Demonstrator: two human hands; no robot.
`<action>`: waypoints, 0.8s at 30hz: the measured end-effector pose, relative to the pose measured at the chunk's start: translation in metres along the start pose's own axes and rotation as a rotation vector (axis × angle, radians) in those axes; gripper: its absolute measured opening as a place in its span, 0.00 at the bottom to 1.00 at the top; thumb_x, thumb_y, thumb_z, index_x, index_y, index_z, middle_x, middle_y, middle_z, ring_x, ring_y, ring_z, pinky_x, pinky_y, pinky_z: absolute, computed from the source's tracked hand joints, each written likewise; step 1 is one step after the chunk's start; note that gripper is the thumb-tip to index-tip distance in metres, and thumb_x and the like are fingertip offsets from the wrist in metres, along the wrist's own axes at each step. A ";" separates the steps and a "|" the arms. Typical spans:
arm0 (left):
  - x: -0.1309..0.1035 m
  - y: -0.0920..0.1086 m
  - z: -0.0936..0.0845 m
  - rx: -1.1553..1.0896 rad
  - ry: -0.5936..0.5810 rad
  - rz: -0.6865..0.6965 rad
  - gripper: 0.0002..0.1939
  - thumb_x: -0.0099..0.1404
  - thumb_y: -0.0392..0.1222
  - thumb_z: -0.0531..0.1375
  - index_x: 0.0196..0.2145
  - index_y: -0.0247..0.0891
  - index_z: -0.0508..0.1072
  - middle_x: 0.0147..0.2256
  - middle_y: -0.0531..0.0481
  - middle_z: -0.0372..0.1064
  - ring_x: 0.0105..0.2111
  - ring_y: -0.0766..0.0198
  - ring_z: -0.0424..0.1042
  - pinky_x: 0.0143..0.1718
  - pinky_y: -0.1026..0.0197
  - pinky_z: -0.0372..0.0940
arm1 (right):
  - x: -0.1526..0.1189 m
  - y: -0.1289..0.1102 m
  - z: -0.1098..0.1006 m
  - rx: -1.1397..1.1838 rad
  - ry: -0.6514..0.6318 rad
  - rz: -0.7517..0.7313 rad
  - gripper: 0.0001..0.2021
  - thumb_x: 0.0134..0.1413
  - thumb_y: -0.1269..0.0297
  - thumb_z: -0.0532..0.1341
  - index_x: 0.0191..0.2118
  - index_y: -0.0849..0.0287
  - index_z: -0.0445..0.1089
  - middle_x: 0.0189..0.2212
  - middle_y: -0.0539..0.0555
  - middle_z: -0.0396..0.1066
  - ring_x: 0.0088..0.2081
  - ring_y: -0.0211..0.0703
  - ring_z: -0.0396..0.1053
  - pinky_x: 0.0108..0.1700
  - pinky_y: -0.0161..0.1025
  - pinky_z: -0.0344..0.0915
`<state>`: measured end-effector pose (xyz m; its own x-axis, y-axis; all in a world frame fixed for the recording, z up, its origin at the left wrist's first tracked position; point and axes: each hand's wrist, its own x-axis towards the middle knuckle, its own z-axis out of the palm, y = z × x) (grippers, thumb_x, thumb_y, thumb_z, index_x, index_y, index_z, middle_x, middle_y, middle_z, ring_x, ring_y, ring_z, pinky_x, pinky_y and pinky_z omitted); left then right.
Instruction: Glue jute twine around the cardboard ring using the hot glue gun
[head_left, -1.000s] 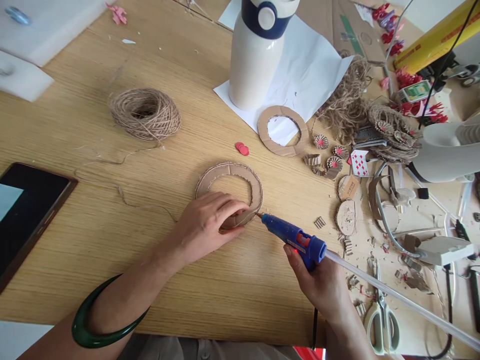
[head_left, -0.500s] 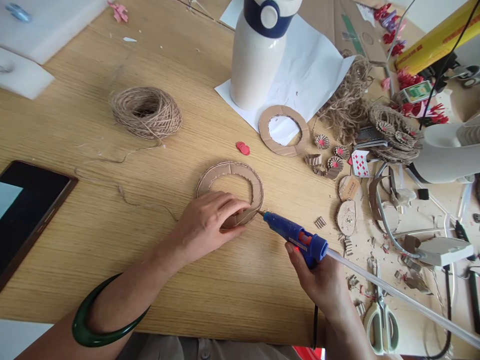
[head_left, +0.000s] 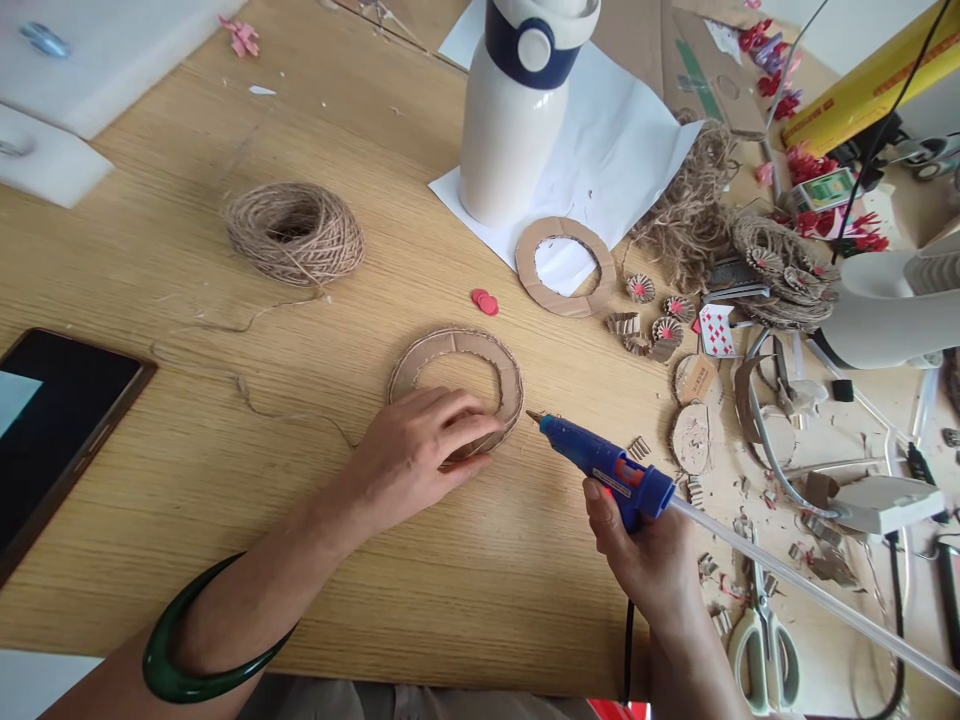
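A cardboard ring with twine along its outer edge lies on the wooden table. My left hand grips the ring's near side, its fingers covering part of it. To the right, my right hand is wrapped round a blue glue gun with a long clear glue stick in its back. The gun's nozzle points at the ring, a small gap away from its right edge. From the ball of twine, a loose strand runs toward my left hand.
A white bottle stands on white paper near a second cardboard ring. Small red discs lie between the rings. Scissors, cardboard scraps and cables crowd the right side. A phone lies at the left.
My right hand has drawn the glue gun slightly right, so its nozzle has come away from the ring's edge. My left hand stays on the ring.
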<state>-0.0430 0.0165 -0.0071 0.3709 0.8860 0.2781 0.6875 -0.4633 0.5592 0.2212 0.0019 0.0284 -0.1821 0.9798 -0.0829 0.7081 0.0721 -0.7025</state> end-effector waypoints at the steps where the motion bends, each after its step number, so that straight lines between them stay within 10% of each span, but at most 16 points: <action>1: 0.000 0.000 0.000 -0.004 -0.001 -0.003 0.10 0.68 0.37 0.64 0.48 0.41 0.74 0.43 0.49 0.75 0.41 0.59 0.74 0.43 0.55 0.68 | 0.000 0.001 0.001 0.009 -0.003 0.001 0.18 0.64 0.54 0.60 0.25 0.56 0.65 0.13 0.46 0.62 0.13 0.35 0.60 0.15 0.34 0.55; 24: -0.001 -0.002 0.004 -0.043 0.020 0.005 0.09 0.68 0.36 0.65 0.45 0.42 0.78 0.41 0.50 0.74 0.39 0.60 0.72 0.41 0.56 0.67 | 0.004 -0.006 0.008 -0.065 0.080 -0.174 0.11 0.64 0.61 0.61 0.30 0.57 0.70 0.19 0.48 0.70 0.18 0.37 0.66 0.19 0.33 0.63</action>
<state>-0.0418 0.0165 -0.0117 0.3614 0.8842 0.2960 0.6583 -0.4667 0.5906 0.2109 0.0039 0.0265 -0.2532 0.9628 0.0940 0.7135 0.2515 -0.6540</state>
